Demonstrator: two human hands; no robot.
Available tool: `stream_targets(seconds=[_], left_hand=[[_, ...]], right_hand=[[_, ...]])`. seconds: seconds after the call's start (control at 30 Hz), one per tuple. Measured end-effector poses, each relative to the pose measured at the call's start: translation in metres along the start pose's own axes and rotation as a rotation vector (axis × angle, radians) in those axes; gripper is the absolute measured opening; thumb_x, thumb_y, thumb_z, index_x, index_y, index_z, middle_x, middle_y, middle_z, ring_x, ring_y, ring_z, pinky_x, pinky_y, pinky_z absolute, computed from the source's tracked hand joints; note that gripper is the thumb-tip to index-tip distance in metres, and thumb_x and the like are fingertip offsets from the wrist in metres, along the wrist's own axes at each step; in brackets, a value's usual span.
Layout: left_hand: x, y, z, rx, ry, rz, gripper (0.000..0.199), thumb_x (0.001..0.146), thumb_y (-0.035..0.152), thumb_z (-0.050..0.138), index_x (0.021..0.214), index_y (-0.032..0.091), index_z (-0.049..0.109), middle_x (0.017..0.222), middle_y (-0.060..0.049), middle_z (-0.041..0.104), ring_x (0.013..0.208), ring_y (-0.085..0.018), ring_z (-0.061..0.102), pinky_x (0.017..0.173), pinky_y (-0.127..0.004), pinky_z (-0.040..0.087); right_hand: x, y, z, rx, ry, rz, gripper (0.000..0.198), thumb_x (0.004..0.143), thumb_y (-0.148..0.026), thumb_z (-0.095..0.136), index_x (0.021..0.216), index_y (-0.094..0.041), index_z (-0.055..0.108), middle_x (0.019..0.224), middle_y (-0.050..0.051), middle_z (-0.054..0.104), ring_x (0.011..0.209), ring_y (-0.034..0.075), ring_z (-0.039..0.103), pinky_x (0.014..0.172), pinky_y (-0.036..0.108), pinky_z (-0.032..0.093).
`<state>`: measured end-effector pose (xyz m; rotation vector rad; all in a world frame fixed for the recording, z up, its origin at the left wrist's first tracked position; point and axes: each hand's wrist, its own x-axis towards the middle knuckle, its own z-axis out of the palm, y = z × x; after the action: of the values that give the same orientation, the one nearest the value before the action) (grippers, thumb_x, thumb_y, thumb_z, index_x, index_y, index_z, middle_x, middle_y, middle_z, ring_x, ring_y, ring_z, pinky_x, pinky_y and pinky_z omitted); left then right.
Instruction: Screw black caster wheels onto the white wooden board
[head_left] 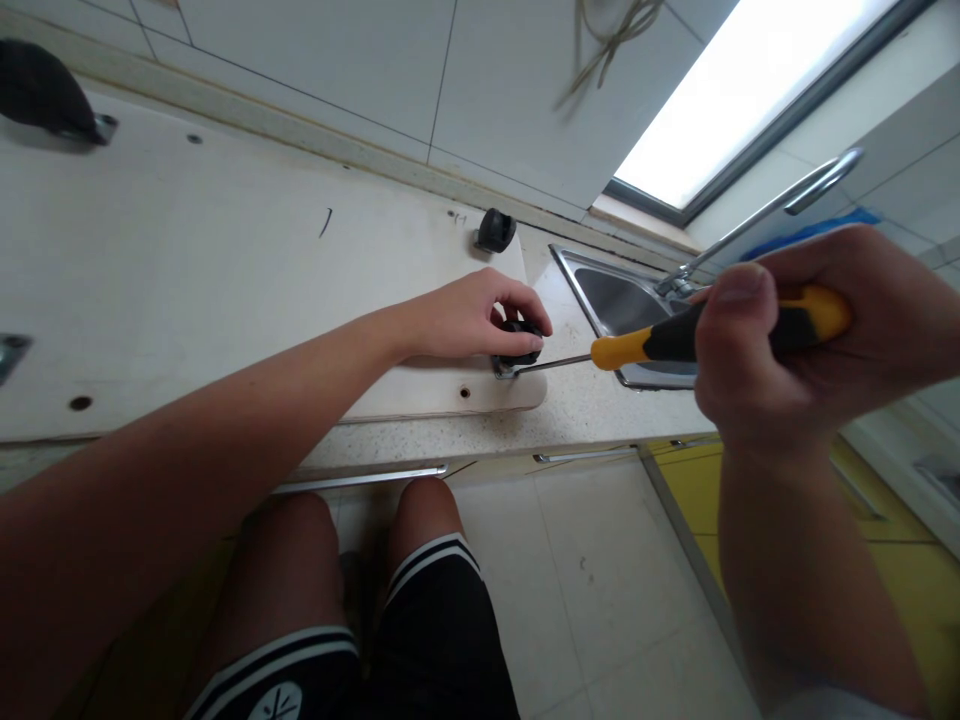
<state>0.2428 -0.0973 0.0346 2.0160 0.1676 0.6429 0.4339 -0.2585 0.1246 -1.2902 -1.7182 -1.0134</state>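
Left hand [476, 318] pinches a rounded black caster [523, 357] on the pale board [247, 240]; right hand [780, 385] grips the slim-shafted yellow-and-black screwdriver [667, 340], tip leftward!

- I could read no clear word or brand.
- On the white board [247, 200] I saw a slanted blue pen stroke [325, 222] — a "1" or merely a line, I couldn't tell.
- Beside the far castor [496, 230], faint marks [460, 217] were too small to read.
- My black shorts [442, 630] bore a round white emblem [275, 703] — dark lines inside, partly cut off.
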Motion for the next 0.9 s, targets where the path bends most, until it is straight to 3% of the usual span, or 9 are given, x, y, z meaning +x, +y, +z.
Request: stream_targets(seconds=[0.2,0.33,0.47,0.57,0.63,0.73,0.8,0.87,0.9], left_hand=[[0.001,0.0,0.001,0.001,0.019,0.0,0.018,0.091,0.022,0.086,0.109,0.016,0.086,0.09,-0.004,0.077,0.078,-0.013,0.067,0.082,-0.028,0.054],[0.002,-0.002,0.002,0.006,0.026,0.009,0.018,0.091,0.022,0.085,0.108,0.017,0.086,0.09,-0.004,0.078,0.076,-0.012,0.067,0.08,-0.027,0.054],[0.001,-0.001,0.001,-0.01,0.013,0.001,0.02,0.089,0.024,0.087,0.108,0.017,0.086,0.097,-0.006,0.08,0.077,-0.013,0.067,0.078,-0.027,0.054],[0.001,0.001,0.0,-0.019,0.004,-0.003,0.021,0.089,0.026,0.087,0.108,0.017,0.085,0.101,-0.007,0.08,0.079,-0.013,0.068,0.078,-0.028,0.054],[0.0,0.001,0.0,-0.022,0.004,-0.003,0.021,0.09,0.027,0.087,0.109,0.017,0.085,0.099,-0.007,0.08,0.081,-0.015,0.069,0.079,-0.029,0.055],[0.0,0.0,0.0,-0.019,-0.004,0.0,0.023,0.091,0.029,0.086,0.11,0.018,0.084,0.101,-0.008,0.08,0.084,-0.016,0.07,0.081,-0.031,0.055],[0.0,-0.001,-0.001,-0.005,-0.011,0.009,0.024,0.091,0.03,0.085,0.111,0.018,0.085,0.105,-0.008,0.081,0.086,-0.017,0.07,0.083,-0.032,0.055],[0.0,-0.001,-0.001,0.013,-0.013,0.014,0.024,0.091,0.031,0.085,0.112,0.018,0.085,0.107,-0.008,0.081,0.087,-0.017,0.07,0.084,-0.032,0.055],[0.0,-0.001,-0.001,0.019,-0.01,0.015,0.024,0.091,0.031,0.085,0.111,0.018,0.085,0.107,-0.008,0.082,0.087,-0.017,0.07,0.085,-0.033,0.055]], right_hand=[[-0.002,-0.005,-0.001,0.059,0.038,-0.048,0.031,0.097,-0.04,0.066,0.07,-0.024,0.07,0.056,0.0,0.045,0.049,0.012,0.034,0.055,0.035,0.024],[-0.007,-0.011,-0.004,0.05,0.069,-0.093,0.026,0.092,-0.037,0.071,0.07,-0.024,0.066,0.053,-0.004,0.04,0.047,0.009,0.033,0.053,0.033,0.019],[-0.005,-0.015,-0.003,0.026,0.031,-0.045,0.029,0.098,-0.038,0.068,0.074,-0.023,0.066,0.059,-0.006,0.041,0.051,0.007,0.033,0.055,0.031,0.021],[0.007,-0.015,-0.009,0.065,-0.109,0.023,0.029,0.103,-0.045,0.071,0.084,-0.024,0.068,0.07,-0.004,0.053,0.059,0.011,0.042,0.058,0.033,0.03],[0.017,-0.012,-0.017,0.112,-0.297,0.023,0.028,0.1,-0.052,0.077,0.097,-0.025,0.069,0.083,-0.002,0.063,0.069,0.013,0.052,0.062,0.033,0.039],[0.026,-0.009,-0.029,0.222,-0.597,-0.005,0.028,0.101,-0.048,0.075,0.121,-0.03,0.07,0.108,0.0,0.074,0.087,0.018,0.068,0.073,0.036,0.052],[0.027,-0.007,-0.033,0.159,-0.55,-0.047,0.021,0.103,-0.044,0.074,0.118,-0.03,0.07,0.1,-0.002,0.075,0.079,0.015,0.068,0.069,0.034,0.052],[0.026,-0.005,-0.034,0.023,-0.41,-0.094,0.021,0.104,-0.046,0.075,0.104,-0.027,0.067,0.079,-0.005,0.068,0.062,0.011,0.059,0.057,0.03,0.044],[0.027,-0.003,-0.035,-0.018,-0.407,-0.1,0.024,0.105,-0.049,0.073,0.103,-0.026,0.066,0.076,-0.006,0.066,0.059,0.01,0.056,0.053,0.029,0.04]])
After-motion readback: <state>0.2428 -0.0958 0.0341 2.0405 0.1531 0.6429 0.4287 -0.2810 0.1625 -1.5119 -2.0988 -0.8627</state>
